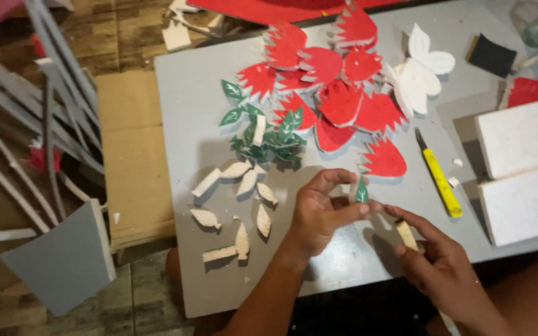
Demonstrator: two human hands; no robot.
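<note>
While left hand (pixel 322 211) pinches green leaf (pixel 361 191), right hand (pixel 431 255) holds strip (pixel 406 234).

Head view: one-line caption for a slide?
Left hand pinches a green foam leaf; right hand holds a pale strip.

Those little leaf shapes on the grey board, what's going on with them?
A person sits at a grey board with foam cutouts. The left hand pinches a small green leaf between thumb and fingers; the right hand holds a thin pale stick beside it. Plain pale leaves lie to the left, green leaves above them, red petals and a white flower farther back. A yellow knife lies untouched.
</note>
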